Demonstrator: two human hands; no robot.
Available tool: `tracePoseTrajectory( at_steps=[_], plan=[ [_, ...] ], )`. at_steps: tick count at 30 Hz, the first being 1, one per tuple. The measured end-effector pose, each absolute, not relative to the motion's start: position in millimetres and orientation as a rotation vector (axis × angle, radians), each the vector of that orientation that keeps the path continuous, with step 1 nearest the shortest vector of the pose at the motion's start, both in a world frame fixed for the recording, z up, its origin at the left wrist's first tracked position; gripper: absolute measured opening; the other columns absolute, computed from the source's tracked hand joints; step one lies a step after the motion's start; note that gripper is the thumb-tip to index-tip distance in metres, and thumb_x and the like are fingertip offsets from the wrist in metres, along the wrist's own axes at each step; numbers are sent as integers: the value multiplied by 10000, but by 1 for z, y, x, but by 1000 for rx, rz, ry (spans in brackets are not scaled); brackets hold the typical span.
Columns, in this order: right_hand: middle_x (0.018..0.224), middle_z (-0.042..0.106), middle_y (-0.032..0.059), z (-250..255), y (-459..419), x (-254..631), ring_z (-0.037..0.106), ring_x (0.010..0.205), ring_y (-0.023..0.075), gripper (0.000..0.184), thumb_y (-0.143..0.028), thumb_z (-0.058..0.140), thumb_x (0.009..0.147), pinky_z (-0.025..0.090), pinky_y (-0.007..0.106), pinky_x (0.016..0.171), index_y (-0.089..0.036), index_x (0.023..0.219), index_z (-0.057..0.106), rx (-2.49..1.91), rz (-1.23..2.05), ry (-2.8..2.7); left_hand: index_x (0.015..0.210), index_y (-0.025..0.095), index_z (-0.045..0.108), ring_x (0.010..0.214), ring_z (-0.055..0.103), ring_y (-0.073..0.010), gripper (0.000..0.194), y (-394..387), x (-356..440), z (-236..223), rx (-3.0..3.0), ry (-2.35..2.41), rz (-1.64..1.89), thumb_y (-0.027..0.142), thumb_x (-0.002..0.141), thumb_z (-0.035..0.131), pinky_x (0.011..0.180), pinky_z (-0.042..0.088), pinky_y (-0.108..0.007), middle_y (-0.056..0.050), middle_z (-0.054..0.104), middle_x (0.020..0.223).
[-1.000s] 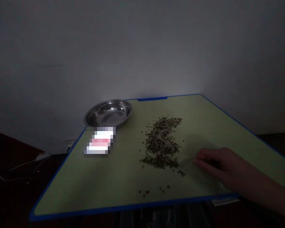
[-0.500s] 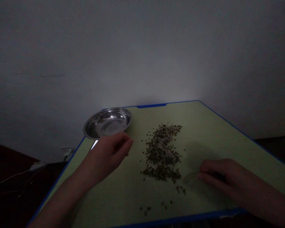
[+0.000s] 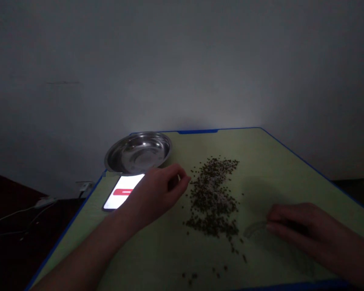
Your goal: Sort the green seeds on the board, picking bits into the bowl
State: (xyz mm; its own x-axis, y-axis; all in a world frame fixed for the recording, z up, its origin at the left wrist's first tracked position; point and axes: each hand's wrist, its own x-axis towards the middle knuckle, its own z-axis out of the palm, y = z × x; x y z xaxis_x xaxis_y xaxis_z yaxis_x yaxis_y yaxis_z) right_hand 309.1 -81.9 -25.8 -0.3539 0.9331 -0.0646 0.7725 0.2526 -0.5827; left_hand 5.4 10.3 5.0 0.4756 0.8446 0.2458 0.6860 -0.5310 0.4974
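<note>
A loose heap of small dark beans (image 3: 214,198), mixed with paler grains, lies spread over the middle of the table. My left hand (image 3: 166,186) hovers at the heap's left side, thumb and forefinger pinched together; whatever may be between them is too small to see. To the right of the heap is my right hand (image 3: 306,224), also closed in a pinch, its fingertip contents hidden. Under and beside it shows the faint curved rim of a clear, see-through dish (image 3: 255,229). Whether the fingers touch that rim I cannot tell.
A shiny metal basin (image 3: 139,153) stands at the table's back left. In front of it lies a phone (image 3: 121,192) with a lit screen, partly behind my left forearm. The pale green table (image 3: 248,145) has blue edges and meets a grey wall. Cables (image 3: 33,206) lie at left.
My left hand has moved right, closer to the heap, uncovering the phone's lit screen. My right hand stays pinched beside the clear dish. The view has shifted slightly.
</note>
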Motion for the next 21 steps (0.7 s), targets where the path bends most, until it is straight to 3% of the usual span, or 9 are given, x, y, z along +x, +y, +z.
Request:
tracePoseTrajectory(
  at_steps=[9,21],
  plan=[
    [680,654,23,-36,-88,300,623,651,178,411,-504,407,947,458,311,605,-228,725,614,-1637,796,-2270,761,161,620,469,447,-62,229,6,2,-2,2436,1265,620,325,879,512,479,295,-202,34,562,554],
    [635,637,-1,-29,-78,285,599,583,144,375,-453,442,947,419,275,550,-221,696,596,-1549,760,-2289,766,162,617,465,424,-60,227,3,2,-1,2495,1224,599,318,890,509,488,285,-207,38,551,551]
  ],
)
